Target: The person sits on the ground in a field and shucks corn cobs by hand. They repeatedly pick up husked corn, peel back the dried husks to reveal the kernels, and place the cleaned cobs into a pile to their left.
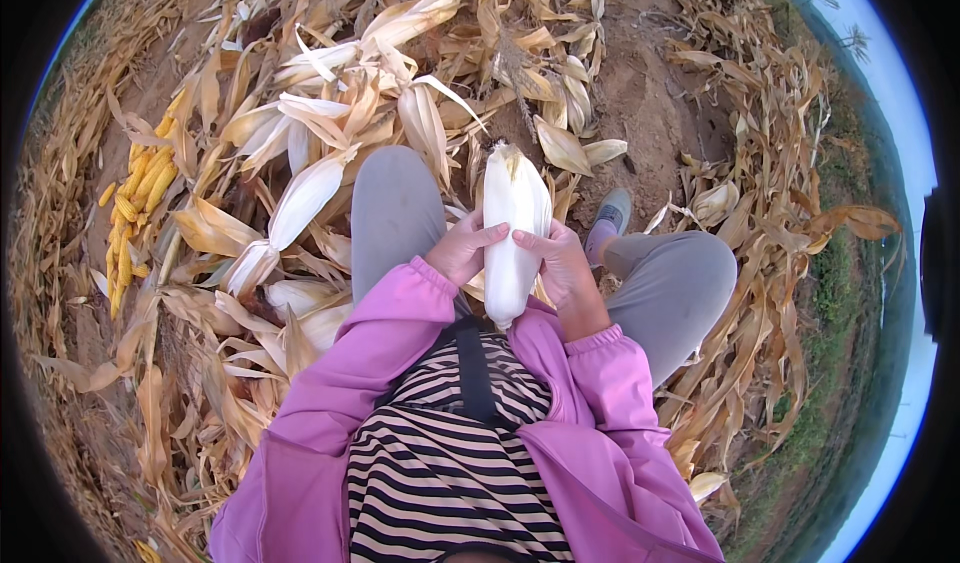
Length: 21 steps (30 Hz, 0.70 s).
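An ear of corn (516,210) in a pale, closed husk stands upright before my lap, its tip with dark dried silk pointing away from me. My left hand (463,249) grips its left side, thumb laid on the husk. From the right, my right hand (559,259) holds it too, its thumb almost meeting the left one. The fingers behind the ear are hidden. Just left of my knee lie emptied white husks (311,195), spread open on the dry leaves.
Husked yellow cobs (142,184) lie piled on the soil at the far left. Dry corn stalks and leaves (757,323) cover the ground on both sides. A strip of bare soil (645,75) runs ahead, past my shoe (614,210). Green growth (832,285) borders the right.
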{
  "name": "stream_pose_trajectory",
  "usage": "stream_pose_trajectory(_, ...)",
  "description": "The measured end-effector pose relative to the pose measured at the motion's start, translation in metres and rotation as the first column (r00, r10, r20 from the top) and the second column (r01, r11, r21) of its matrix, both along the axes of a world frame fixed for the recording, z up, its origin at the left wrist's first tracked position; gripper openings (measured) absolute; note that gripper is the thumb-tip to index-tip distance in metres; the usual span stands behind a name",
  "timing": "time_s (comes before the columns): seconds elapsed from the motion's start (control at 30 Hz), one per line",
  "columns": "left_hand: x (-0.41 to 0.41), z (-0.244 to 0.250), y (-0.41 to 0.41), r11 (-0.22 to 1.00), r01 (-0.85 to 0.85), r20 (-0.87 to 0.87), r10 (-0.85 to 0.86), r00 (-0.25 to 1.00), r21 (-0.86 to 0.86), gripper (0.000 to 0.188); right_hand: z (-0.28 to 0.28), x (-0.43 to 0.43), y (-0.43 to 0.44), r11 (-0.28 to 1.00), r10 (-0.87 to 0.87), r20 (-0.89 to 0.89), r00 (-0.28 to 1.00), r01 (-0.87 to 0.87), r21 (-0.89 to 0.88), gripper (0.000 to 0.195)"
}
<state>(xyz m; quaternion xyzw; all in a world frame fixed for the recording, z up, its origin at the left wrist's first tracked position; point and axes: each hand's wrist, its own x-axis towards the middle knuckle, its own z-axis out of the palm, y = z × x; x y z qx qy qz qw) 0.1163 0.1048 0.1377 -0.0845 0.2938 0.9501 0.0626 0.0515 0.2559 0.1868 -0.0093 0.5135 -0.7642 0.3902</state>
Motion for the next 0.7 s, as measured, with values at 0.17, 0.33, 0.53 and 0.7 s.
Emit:
stream_pose_trajectory(0.17,0.005,0.002,0.002,0.998,0.007,-0.031,-0.006,0.999,0.056,0.058,-0.001,0.001,0.002,0.992,0.014,0.154,0.988,0.005,-0.123,0.037)
stream_pose_trajectory(0.33,0.001,0.013,0.000,0.968,-0.068,-0.041,0.080,0.996,0.242,0.061,-0.002,-0.002,0.008,0.976,0.028,0.192,0.981,0.015,-0.217,0.036)
stream_pose_trajectory(0.53,0.001,0.014,-0.003,0.948,-0.118,-0.073,0.146,0.987,0.295,0.064,0.001,0.005,0.008,0.937,-0.036,0.222,0.974,0.110,-0.332,0.028)
stream_pose_trajectory(0.7,-0.001,0.016,-0.006,0.907,-0.265,0.038,0.267,0.963,0.326,0.065,-0.003,-0.005,0.023,0.876,-0.089,0.156,0.984,0.152,-0.457,0.028)
